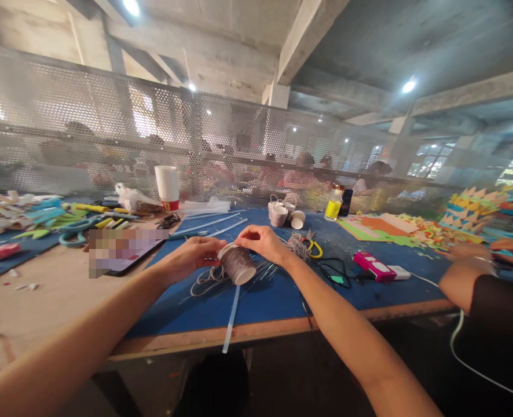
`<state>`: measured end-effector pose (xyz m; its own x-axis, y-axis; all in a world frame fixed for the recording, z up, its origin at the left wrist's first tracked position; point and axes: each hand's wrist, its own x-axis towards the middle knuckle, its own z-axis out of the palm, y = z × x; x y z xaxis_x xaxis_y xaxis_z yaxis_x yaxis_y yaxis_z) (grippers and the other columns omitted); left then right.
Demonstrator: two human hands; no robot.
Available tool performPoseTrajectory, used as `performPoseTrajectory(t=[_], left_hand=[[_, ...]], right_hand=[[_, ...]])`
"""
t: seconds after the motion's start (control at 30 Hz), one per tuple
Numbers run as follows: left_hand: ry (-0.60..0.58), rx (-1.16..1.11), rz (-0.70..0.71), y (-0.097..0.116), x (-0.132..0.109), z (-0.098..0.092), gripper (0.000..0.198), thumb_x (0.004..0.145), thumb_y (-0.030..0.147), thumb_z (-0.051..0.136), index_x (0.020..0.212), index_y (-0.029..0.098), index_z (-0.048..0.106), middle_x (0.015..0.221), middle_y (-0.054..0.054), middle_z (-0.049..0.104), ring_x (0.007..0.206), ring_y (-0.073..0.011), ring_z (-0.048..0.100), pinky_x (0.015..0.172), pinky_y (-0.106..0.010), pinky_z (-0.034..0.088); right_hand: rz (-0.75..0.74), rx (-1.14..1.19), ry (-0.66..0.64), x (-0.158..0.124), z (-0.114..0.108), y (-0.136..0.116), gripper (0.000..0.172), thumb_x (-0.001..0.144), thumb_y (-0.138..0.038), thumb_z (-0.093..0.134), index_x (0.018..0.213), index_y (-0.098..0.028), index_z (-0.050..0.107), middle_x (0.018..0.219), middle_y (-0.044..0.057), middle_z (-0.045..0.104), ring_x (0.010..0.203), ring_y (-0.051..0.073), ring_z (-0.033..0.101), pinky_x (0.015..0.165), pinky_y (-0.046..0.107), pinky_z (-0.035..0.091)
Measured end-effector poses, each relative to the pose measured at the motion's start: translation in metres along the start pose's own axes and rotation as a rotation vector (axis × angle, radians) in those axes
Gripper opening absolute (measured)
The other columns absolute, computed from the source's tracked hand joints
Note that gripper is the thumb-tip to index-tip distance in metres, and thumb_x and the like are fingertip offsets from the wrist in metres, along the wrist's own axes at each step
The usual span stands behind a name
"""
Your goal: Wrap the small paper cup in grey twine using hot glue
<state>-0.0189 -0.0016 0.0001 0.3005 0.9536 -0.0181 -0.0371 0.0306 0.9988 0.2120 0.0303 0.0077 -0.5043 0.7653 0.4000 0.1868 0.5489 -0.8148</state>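
A paper cup (239, 266) wound with grey-brown cord lies tilted between my hands, its base toward me. My left hand (198, 253) grips the white rim on the left with closed fingers. From above, my right hand (265, 240) pinches at the rim's upper right side; its fingertips are partly hidden. Loose grey cord (208, 282) curls on the blue mat left of the cup, and thin clear strands lie to its right. Below the cup, a translucent glue stick (231, 318) sticks out over the table's front edge.
Behind my right hand lie a cord bundle (299, 248) and yellow-handled scissors (315, 249). Small wrapped cups (278, 214), a stack of paper cups (167, 184) and a yellow bottle (333, 204) stand farther back. A phone (137, 255) lies left; a co-worker's arm (467, 278) reaches in right.
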Motion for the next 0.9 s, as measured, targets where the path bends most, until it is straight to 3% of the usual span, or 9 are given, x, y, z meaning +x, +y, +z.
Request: performPoseTrajectory(t=[0.2,0.6,0.9], left_hand=[[-0.034,0.042,0.018,-0.0022,-0.0003,-0.0017,0.019,0.073,0.034,0.086,0.080,0.016,0.082,0.083,-0.006,0.073,0.076,-0.0152,0.064,0.074,-0.025,0.054],[0.065,0.022,0.033,-0.0025,0.0025,-0.0037,0.020,0.066,0.032,0.090,0.075,0.017,0.080,0.079,-0.003,0.072,0.071,-0.0136,0.063,0.073,-0.026,0.053],[0.111,-0.002,0.030,0.0007,0.0022,-0.0023,0.023,0.061,0.029,0.093,0.074,0.017,0.078,0.077,-0.002,0.071,0.070,-0.0125,0.063,0.074,-0.026,0.053]], right_hand=[[0.003,0.002,0.013,-0.0002,0.0001,-0.0006,0.031,0.081,-0.049,0.076,0.084,-0.019,0.071,0.077,0.000,0.066,0.071,0.013,0.055,0.069,0.027,0.043],[0.017,-0.027,-0.051,0.0015,-0.0058,0.0067,0.028,0.081,-0.044,0.078,0.092,-0.019,0.074,0.086,0.003,0.070,0.076,0.015,0.060,0.071,0.027,0.047],[-0.077,-0.170,0.058,0.0002,-0.0085,0.0049,0.026,0.086,-0.045,0.073,0.089,-0.020,0.075,0.090,0.003,0.069,0.078,0.015,0.060,0.077,0.029,0.047]])
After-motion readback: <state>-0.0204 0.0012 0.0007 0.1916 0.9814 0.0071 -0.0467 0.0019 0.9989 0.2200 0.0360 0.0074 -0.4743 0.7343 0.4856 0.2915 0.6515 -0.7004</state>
